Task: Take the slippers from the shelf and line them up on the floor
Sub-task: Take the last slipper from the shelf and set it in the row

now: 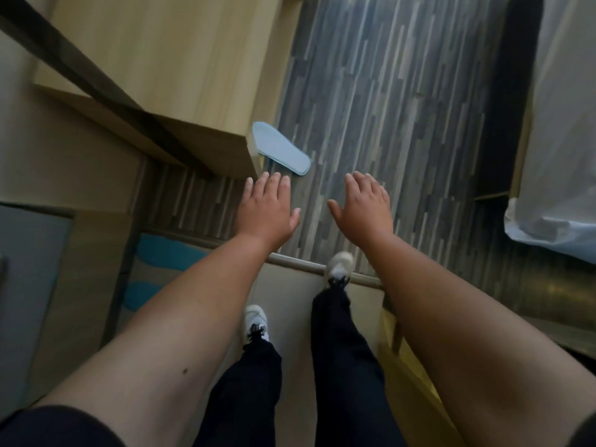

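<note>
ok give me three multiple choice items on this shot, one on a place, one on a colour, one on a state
1. Where does the slipper lie?
A. on the striped floor by the cabinet corner
B. on the bed
C. in the left hand

2. What colour is the slipper?
A. red
B. light blue
C. black

3. What state are the hands in?
A. both open and empty
B. both gripping slippers
C. right hand closed in a fist

Answers: 1 A, it lies flat on the floor beside the cabinet. 2 B, its sole shows pale blue. 3 A, the left hand and right hand have spread fingers and hold nothing.
</note>
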The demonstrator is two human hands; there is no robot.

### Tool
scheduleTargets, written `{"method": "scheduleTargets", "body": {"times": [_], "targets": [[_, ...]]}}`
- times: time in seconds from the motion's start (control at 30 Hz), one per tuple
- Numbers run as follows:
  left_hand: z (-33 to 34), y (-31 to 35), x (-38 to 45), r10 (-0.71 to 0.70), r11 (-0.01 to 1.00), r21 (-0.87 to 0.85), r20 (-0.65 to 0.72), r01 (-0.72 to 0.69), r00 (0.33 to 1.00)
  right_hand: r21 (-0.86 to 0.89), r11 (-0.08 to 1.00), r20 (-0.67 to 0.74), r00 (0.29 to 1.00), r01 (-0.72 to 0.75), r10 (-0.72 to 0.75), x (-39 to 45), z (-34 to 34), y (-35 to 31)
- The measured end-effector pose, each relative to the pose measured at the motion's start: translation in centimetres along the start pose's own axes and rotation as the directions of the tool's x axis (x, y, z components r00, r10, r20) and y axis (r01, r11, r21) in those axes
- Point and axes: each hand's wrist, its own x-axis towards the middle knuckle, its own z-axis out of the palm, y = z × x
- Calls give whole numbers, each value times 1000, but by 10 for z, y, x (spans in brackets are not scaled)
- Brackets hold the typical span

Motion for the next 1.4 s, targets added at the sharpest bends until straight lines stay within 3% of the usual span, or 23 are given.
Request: {"method": "scheduleTargets", "body": {"times": [0.4,0.73,0.97,1.1,1.2,1.3,1.4], "targets": [[59,28,152,-215,974,-46,95,220,972,-34,956,137,949,291,-284,197,40,56],[191,-4,249,-453,857,-211,125,470,883,-22,908,199,892,418,-406,320,165,58],[288,-36,317,-657,558,-445,278,700,700,52,917,228,889,396,-397,387,268,30],[318,-55,352,-739,292,-534,401,793,542,141,924,258,888,354,-380,418,303,11],[334,-66,370,-791,122,-627,407,770,456,187,925,270,888,330,-372,437,320,-1],[345,-75,381,-820,40,-681,395,731,413,210,940,304,895,270,-325,452,329,-8],[347,-80,387,-833,40,-705,368,709,413,251,953,299,923,168,-241,461,326,-7]]}}
